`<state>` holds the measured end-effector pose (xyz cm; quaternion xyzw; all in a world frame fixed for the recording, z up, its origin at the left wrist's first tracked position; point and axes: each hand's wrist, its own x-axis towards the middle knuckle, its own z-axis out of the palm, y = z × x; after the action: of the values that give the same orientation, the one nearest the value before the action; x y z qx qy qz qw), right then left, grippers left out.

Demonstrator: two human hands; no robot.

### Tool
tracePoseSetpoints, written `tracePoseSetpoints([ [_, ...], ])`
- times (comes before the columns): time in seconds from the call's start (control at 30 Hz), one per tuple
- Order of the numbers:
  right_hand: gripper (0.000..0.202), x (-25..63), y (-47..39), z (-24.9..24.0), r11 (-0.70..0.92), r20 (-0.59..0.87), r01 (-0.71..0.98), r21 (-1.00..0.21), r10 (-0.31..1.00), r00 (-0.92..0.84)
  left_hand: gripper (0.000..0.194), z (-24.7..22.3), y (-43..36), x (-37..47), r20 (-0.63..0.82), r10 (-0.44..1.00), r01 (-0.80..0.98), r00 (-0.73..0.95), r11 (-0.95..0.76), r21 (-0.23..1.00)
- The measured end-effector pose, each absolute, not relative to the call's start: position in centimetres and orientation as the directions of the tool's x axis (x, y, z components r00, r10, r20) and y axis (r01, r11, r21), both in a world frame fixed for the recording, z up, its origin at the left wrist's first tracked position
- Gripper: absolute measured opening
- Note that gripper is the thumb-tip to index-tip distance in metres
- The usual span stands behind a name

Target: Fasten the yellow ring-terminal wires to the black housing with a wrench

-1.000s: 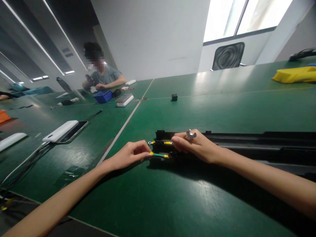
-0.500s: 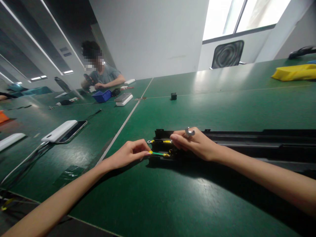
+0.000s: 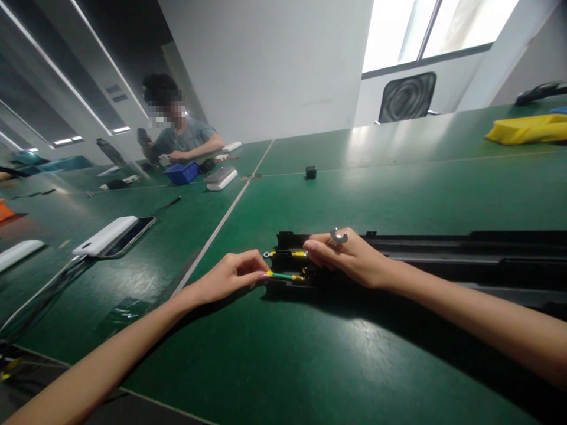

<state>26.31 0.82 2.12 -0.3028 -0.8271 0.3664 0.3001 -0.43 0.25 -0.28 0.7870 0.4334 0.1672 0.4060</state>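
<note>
— Right, where's that green-and-yellow wire (image 3: 284, 275) from where you stand?

— At three o'clock of the left hand (image 3: 230, 276), lying nine-to-three along the near edge of the long black housing (image 3: 443, 262). Thumb and forefinger are pinched on its left tip.

— And the right hand (image 3: 349, 260)?

— Just past the wire, at about one o'clock of it, resting on the housing end. Fingers curled down, tips touching a second yellow-sleeved wire (image 3: 287, 254); whether they actually grip it, I cannot tell.

— Which is nearer?

— The left.
</note>
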Motion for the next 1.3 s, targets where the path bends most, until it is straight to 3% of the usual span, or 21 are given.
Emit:
tracePoseSetpoints([
  [0.23,0.046,26.29,0.64,2.12,0.508,0.237,0.231,-0.830,0.695,-0.679,0.019,-0.37,0.24,-0.45,-0.093,0.821,0.565,0.563,-0.301,0.768],
  [0.6,0.043,26.33,0.97,2.00,0.592,0.311,0.288,-0.753,0.706,-0.637,0.016,-0.34,0.27,-0.44,-0.087,0.817,0.547,0.570,-0.298,0.782],
  [1.03,0.043,26.46,0.80,2.01,0.549,0.261,0.261,-0.794,0.696,-0.669,0.015,-0.49,0.32,-0.56,-0.079,0.810,0.537,0.581,-0.309,0.785],
  [1.3,0.043,26.30,0.92,2.04,0.568,0.279,0.313,-0.761,0.722,-0.633,0.015,-0.42,0.31,-0.50,-0.079,0.811,0.545,0.580,-0.315,0.777],
])
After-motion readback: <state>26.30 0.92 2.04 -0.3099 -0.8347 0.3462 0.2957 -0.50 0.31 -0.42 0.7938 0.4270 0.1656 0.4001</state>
